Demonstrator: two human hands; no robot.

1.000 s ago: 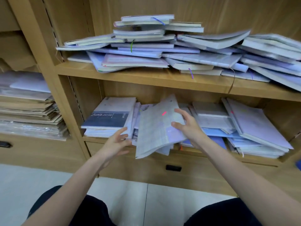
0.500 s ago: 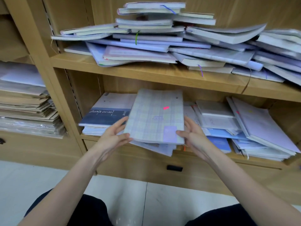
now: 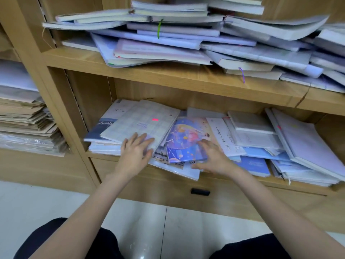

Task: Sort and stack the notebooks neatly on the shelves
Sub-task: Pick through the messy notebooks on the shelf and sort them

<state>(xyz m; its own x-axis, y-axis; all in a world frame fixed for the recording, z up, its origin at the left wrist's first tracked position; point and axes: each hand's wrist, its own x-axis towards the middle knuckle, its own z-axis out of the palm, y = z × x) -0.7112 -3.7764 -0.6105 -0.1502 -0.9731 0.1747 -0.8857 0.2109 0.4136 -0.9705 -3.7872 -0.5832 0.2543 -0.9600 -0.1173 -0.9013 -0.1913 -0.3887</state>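
We have laid the plaid notebook [image 3: 140,122] on the left stack; our left hand [image 3: 135,152] presses it flat, fingers spread, while our right hand [image 3: 212,157] grips the colourful notebook [image 3: 186,141] next.

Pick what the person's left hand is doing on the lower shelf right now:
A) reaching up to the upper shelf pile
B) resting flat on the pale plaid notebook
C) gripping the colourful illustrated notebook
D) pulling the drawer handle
B: the left hand lies with straight fingers on the near corner of the plaid notebook, which sits atop the left stack.
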